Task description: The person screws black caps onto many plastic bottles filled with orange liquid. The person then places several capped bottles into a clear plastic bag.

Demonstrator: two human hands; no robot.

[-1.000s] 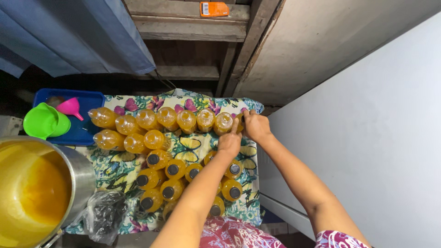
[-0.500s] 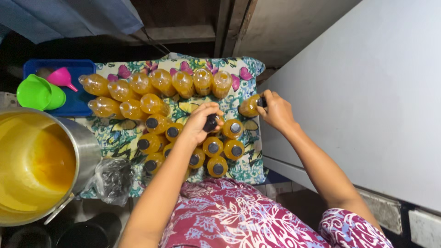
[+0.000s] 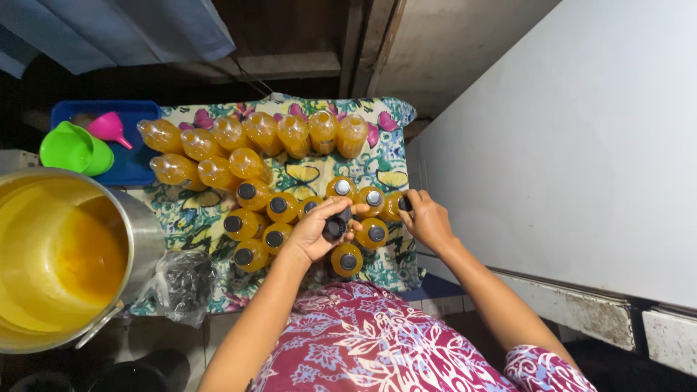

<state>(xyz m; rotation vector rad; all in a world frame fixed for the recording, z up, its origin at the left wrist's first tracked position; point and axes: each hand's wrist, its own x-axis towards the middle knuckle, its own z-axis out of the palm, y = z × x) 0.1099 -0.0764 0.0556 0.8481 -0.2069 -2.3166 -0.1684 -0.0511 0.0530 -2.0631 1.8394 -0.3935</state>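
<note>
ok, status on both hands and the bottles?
Left hand gripping the black cap of an upright yellow-filled plastic bottle. Right hand on the cap of the edge bottle. Neighbouring capped bottles packed tight around; nothing else blocking.

Bystanders around the floral cloth

A large steel pot (image 3: 138,239) of yellow-orange liquid stands off the cloth's left edge, just beside it, with a crumpled dark plastic bag (image 3: 181,283) lying at the cloth's near left corner below the pot. At the far left corner a blue tray (image 3: 138,163) carries a green cup (image 3: 72,149) and a pink funnel (image 3: 109,128), the funnel lying just behind the cup. The floral cloth (image 3: 308,178) itself shows butterflies and leaves in its bare middle. A white panel (image 3: 581,160) runs along the cloth's right edge, and blue fabric (image 3: 131,33) hangs beyond the far edge over dark wooden boards (image 3: 290,65).
</note>
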